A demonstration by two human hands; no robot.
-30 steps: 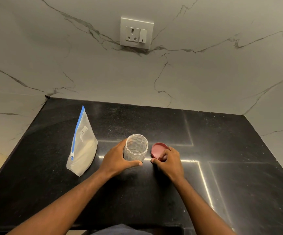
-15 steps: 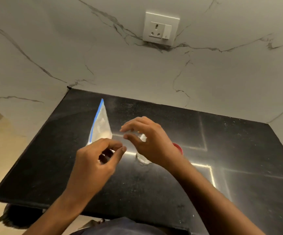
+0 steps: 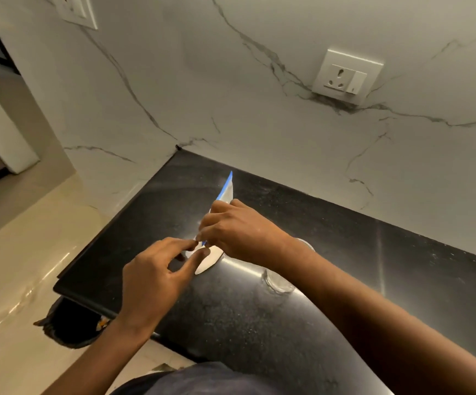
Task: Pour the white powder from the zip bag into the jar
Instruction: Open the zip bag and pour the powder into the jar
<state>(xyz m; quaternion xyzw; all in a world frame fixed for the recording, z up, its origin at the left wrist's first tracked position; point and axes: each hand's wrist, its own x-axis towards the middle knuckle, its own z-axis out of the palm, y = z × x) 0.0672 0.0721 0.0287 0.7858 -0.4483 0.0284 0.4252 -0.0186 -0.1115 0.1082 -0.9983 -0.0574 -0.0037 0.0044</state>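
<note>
The zip bag (image 3: pixel 226 193) with white powder stands on the black counter (image 3: pixel 259 317), its blue zip strip pointing up and away. My right hand (image 3: pixel 239 230) reaches across and pinches the bag's near top edge by the zip. My left hand (image 3: pixel 157 276) is just below it, thumb and forefinger close to the bag's near corner; whether they touch it I cannot tell. The clear jar (image 3: pixel 278 282) stands open on the counter behind my right forearm, mostly hidden. The red lid is out of sight.
A marble wall with a white socket plate (image 3: pixel 347 76) rises behind the counter. The counter's left edge (image 3: pixel 68 277) drops to a pale floor, where a dark bin (image 3: pixel 74 326) sits below.
Both hands left the jar and lid and went left to the zip bag. My right hand now pinches its top edge. The view has swung left and down.
</note>
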